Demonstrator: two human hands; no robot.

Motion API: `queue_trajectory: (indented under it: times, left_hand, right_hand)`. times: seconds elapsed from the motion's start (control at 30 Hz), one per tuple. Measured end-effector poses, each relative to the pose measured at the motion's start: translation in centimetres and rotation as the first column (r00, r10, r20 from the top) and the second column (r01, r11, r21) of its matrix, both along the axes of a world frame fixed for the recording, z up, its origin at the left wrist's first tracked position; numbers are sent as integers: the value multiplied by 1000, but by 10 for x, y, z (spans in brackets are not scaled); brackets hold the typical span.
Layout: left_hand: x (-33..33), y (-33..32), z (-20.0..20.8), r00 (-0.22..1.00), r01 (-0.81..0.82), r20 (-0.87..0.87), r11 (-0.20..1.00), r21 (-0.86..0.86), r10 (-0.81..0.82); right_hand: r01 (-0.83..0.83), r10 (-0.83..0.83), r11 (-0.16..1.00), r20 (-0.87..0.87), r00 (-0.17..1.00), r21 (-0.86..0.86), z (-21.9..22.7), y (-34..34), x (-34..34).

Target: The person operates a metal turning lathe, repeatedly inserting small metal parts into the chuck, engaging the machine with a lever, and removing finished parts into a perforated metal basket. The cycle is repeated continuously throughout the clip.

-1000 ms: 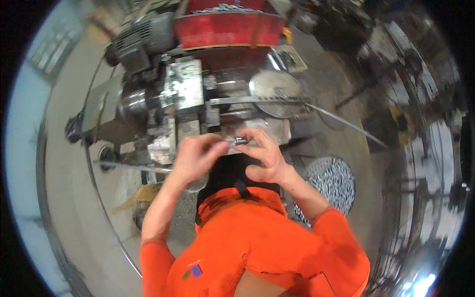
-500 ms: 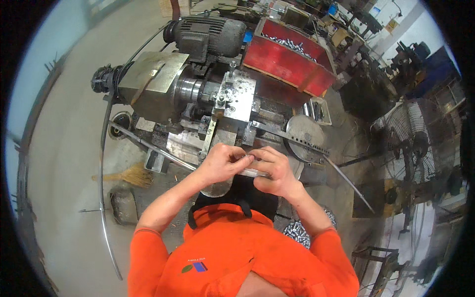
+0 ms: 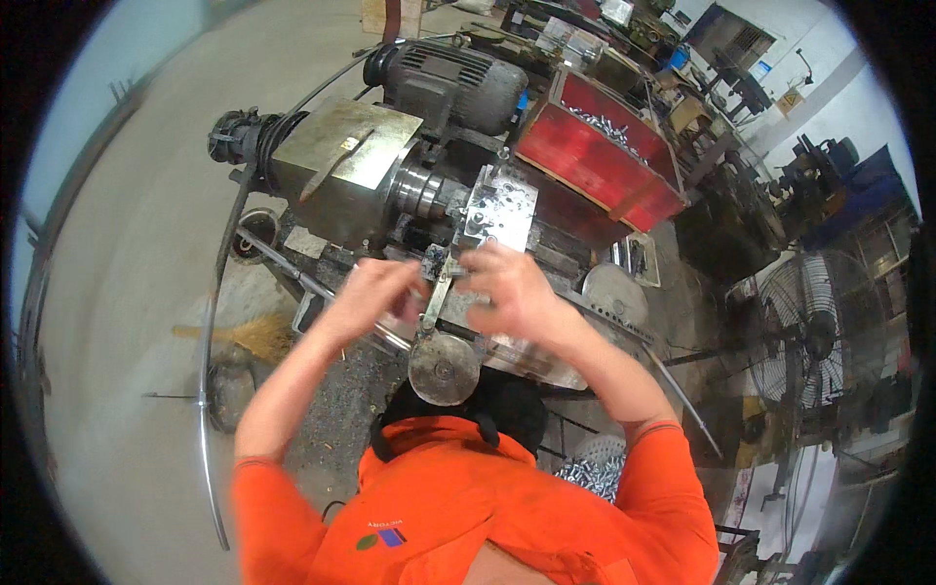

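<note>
Both my hands, in orange sleeves, reach over the slide of a small grey metal-working machine (image 3: 341, 166). My left hand (image 3: 375, 292) is curled at the left of a slim metal lever (image 3: 439, 292). My right hand (image 3: 509, 288) hovers just right of that lever, below a bright metal tool block (image 3: 499, 207). Both are motion-blurred, so what the fingers grip is unclear. A round steel handwheel (image 3: 444, 369) sits right below the hands.
A dark electric motor (image 3: 453, 83) sits behind the machine. A red bin (image 3: 570, 161) with several small metal parts stands at the back right. A floor fan (image 3: 819, 327) is at the right, a straw broom (image 3: 249, 336) at the left, and a container of shiny parts (image 3: 590, 468) by my right elbow.
The view has swung so the machine lies further up and left. My hands, earlier pinched together on a small metal piece, are now slightly apart on either side of the lever.
</note>
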State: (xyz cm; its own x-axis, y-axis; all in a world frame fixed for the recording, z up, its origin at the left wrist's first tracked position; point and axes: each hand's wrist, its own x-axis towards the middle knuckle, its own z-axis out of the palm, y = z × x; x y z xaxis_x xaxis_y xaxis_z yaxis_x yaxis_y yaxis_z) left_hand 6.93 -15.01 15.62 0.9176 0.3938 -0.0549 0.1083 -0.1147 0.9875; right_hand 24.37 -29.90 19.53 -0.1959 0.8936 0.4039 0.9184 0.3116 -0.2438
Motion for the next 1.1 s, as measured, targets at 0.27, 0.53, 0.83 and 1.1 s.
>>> queue_trajectory:
  times: [0.27, 0.53, 0.83, 1.1]
  left_hand:
    - [-185, 87, 3, 690, -249, 5, 231, 941, 724]
    - [-294, 41, -69, 533, -599, -339, 629, 496, 775]
    - [-275, 58, -81, 281, -65, -350, 381, 922, 894]
    - [-386, 233, -99, 413, 294, -135, 9, 956, 901]
  right_hand:
    - [496, -451, 834, 221, 865, -242, -50, 108, 60]
    - [392, -387, 891, 69, 920, -228, -60, 122, 66]
    - [271, -252, 948, 124, 960, -168, -59, 125, 68]
    - [376, -365, 881, 91, 926, -288, -42, 119, 56]
